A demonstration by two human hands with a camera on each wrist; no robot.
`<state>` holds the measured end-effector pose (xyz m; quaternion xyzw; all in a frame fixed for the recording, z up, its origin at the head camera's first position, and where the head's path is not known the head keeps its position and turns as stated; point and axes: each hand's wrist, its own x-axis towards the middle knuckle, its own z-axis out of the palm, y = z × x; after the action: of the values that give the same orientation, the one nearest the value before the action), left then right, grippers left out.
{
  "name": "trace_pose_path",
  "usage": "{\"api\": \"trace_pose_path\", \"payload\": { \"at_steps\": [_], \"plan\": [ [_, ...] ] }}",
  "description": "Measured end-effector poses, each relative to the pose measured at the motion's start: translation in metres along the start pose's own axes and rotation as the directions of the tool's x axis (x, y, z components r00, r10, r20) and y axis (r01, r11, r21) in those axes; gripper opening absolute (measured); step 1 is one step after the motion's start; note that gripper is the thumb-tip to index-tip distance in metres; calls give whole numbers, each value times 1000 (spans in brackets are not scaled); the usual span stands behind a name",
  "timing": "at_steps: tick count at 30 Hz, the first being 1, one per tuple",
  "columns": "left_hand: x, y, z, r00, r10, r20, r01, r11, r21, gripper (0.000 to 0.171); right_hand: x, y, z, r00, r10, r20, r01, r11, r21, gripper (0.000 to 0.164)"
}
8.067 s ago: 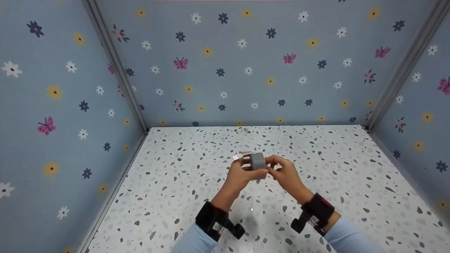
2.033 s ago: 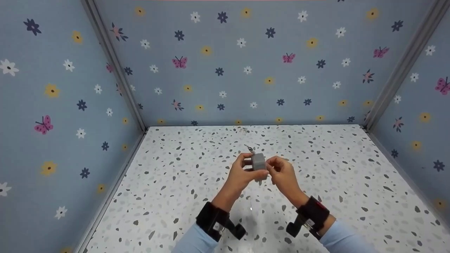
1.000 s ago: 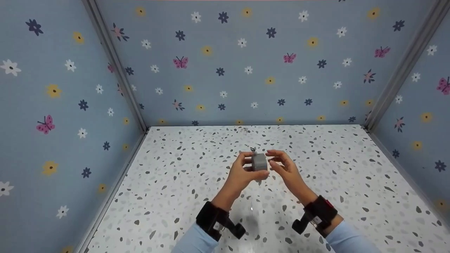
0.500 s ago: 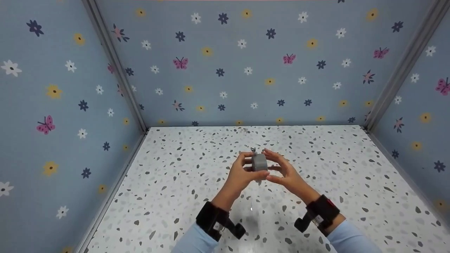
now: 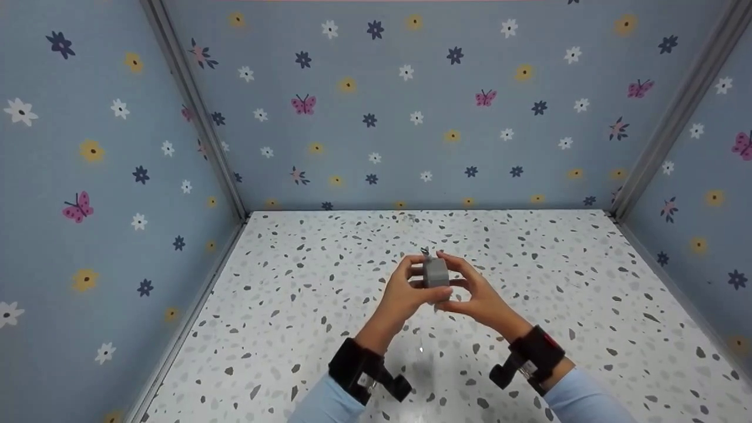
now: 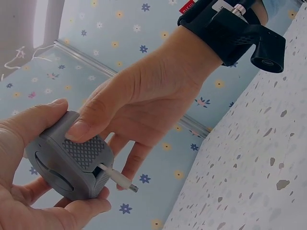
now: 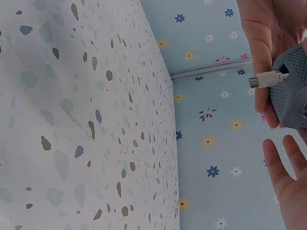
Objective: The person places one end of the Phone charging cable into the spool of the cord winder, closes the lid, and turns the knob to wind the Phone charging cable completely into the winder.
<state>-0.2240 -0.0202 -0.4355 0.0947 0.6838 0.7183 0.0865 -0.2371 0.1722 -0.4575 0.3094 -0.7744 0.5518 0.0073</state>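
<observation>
My left hand (image 5: 405,294) grips a small grey cable winder (image 5: 436,273), thumb on the near side and fingers on the far side. My right hand (image 5: 479,291) reaches around it from the right, finger at the far edge and thumb at the near one. Close up in the left wrist view, my right thumb (image 6: 91,124) presses on the winder's cross-hatched face. A white micro-USB plug (image 7: 266,79) sticks out of a slot there. Another small connector tip (image 5: 425,251) pokes out at the far end. The cable inside is hidden.
Both hands are above a white speckled tabletop (image 5: 305,329). Blue flowered panels (image 5: 393,135) enclose it at the back and sides, with grey metal posts (image 5: 194,106) at the corners. Black wrist cameras (image 5: 358,367) sit on both forearms.
Eight seconds ago a white connector lay by my left fingers; now a tip pokes out at the far end. My right hand pinched at the winder's right side, drew off, then closed around it.
</observation>
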Motion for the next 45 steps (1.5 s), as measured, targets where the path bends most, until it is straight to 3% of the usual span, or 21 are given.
{"api": "trace_pose_path", "payload": {
  "at_steps": [9,15,20,25,30,33,36,41,45],
  "plan": [
    [-1,2,-1,997,-41,69,39,999,17,74,-2,-10,0,998,-62,5,62,998,-23,77],
    [-2,2,-13,992,-48,120,42,998,49,73,-2,3,-2,999,-37,-15,36,999,-37,77],
    [2,3,-31,996,-45,77,31,984,173,66,-3,12,-9,1000,-8,-19,6,996,-92,79],
    [9,-5,-51,999,-37,-25,43,946,323,50,-2,20,-14,1000,12,-25,-17,973,-228,79],
    [13,-19,-64,991,-44,-123,95,890,446,38,3,30,-8,985,164,-58,-174,913,-368,80],
    [15,-28,-69,987,-35,-159,109,868,484,33,7,36,2,952,295,-83,-300,844,-444,81],
    [14,-34,-72,985,-18,-170,102,863,495,31,11,43,13,913,397,-92,-387,773,-503,79],
    [12,-37,-73,987,-4,-162,85,863,498,29,12,56,26,883,463,-79,-422,705,-570,76],
    [11,-36,-71,986,-2,-164,84,865,494,27,9,64,35,879,472,-71,-414,680,-605,77]
  ]
}}
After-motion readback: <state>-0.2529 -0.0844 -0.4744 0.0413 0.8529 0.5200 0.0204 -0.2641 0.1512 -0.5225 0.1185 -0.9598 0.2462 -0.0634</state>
